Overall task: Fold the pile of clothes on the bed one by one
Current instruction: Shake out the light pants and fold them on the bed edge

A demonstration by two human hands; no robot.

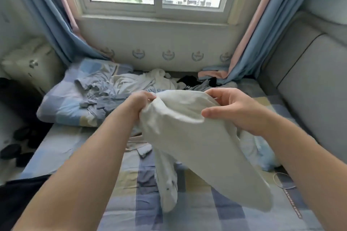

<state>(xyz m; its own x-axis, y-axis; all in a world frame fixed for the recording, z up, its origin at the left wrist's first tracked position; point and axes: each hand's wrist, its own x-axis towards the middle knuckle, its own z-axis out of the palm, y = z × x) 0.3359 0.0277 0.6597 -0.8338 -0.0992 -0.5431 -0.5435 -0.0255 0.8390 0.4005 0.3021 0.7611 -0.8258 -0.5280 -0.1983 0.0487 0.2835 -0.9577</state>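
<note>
Above the near middle of the blue-and-cream checked bed (206,212), a soft pale cream garment (187,140) hangs bunched. The left hand (140,105) grips its left edge with curled fingers (150,96), and the right hand (232,112) pinches the right edge. It likely needs spreading taut and flat before folding. The rumpled pile of white, grey and black clothes (142,80) lies far behind.

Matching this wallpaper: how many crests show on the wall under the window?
5 crests in a row below the sill: far left, left, middle, right, far right. Curtains may hide more.

White garment (187,137) held aloft, drooping — rumpled pile (135,82) behind, perhaps shirts.
</note>
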